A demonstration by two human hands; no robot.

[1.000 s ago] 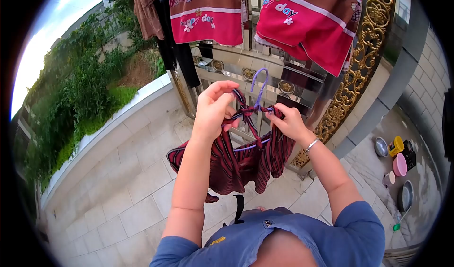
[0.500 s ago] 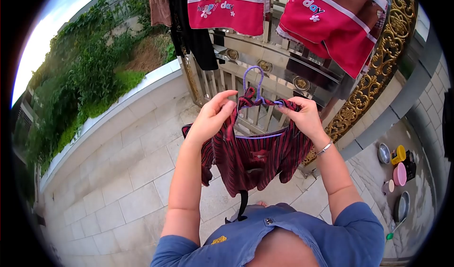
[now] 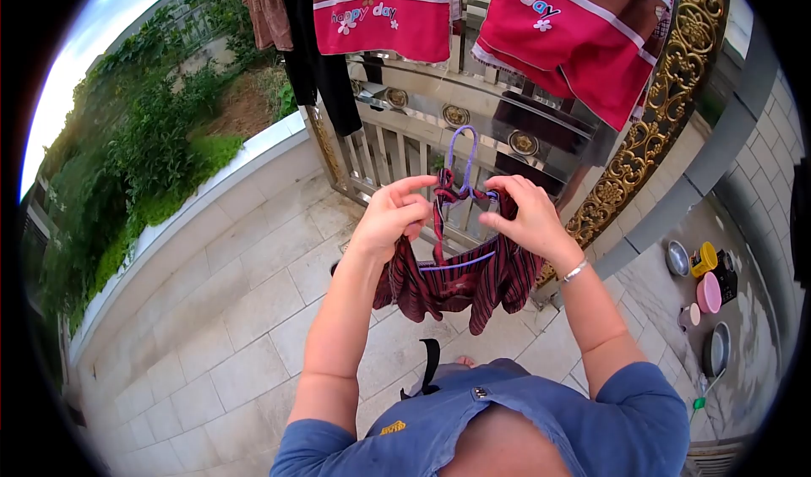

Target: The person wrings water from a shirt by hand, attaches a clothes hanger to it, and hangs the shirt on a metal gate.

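Observation:
A dark red and black striped garment (image 3: 476, 291) hangs bunched on a purple clothes hanger (image 3: 460, 149) in front of me. The hanger's hook points up, and its lower bar shows across the garment's neck opening. My left hand (image 3: 394, 215) has curled fingers at the left side of the neckline, next to a twisted bit of fabric near the hook. My right hand (image 3: 530, 215) grips the fabric at the hanger's right shoulder, thumb below and fingers above. The fingertips' exact hold is partly hidden by cloth.
Pink and brown towels (image 3: 384, 25) and dark trousers (image 3: 325, 71) hang along a metal gate (image 3: 422, 126) with gold trim. A low white-topped wall (image 3: 236, 160) borders plants on the left. Basins, among them a pink basin (image 3: 709, 293), stand on the right-hand floor.
The garment has risen and gathered up higher around the hanger, its lower edge now further from my body. Both hands have shifted slightly, still at the neckline.

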